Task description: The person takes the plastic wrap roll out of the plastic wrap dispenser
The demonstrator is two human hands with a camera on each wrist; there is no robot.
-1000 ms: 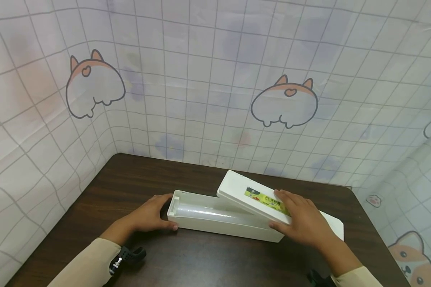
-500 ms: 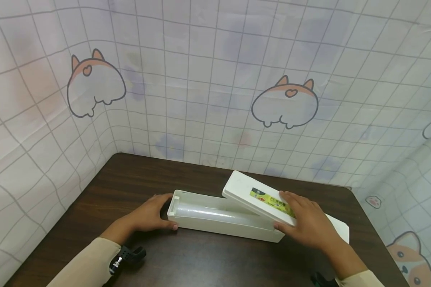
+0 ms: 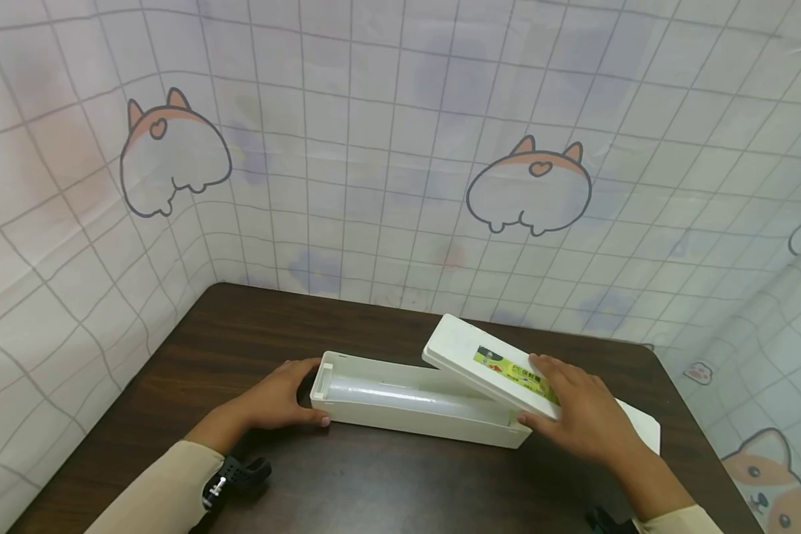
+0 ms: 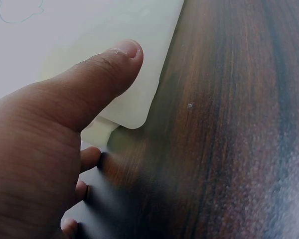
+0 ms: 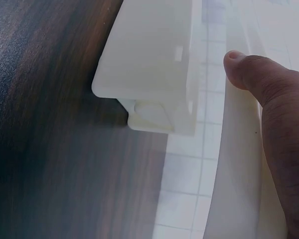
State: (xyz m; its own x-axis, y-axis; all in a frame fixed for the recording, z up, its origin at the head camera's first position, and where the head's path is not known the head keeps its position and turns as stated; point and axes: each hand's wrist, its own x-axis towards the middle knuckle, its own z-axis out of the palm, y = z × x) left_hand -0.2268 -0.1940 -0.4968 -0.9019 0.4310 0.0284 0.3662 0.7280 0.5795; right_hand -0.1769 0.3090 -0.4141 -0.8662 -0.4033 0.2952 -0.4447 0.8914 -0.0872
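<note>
A long white cling film box [image 3: 407, 421] lies on the table with its top uncovered. Inside it a clear, shiny roll of cling film [image 3: 407, 399] shows. My left hand [image 3: 274, 397] grips the box's left end, thumb on the near wall; the left wrist view has that thumb against the box [image 4: 152, 55] too. With my right hand [image 3: 581, 411] I hold the white lid [image 3: 457, 345], which bears a yellow-green label, tilted over the box's right end. In the right wrist view a gap separates the lid [image 5: 239, 149] from the box [image 5: 144, 50].
The dark wood-grain table [image 3: 374, 482] ends at a grid-patterned curtain [image 3: 374, 185] behind and at both sides. A black strap [image 3: 243, 475] is on the left wrist.
My right hand has shifted the lid to the right, uncovering more of the film roll. My left hand and the box have stayed put.
</note>
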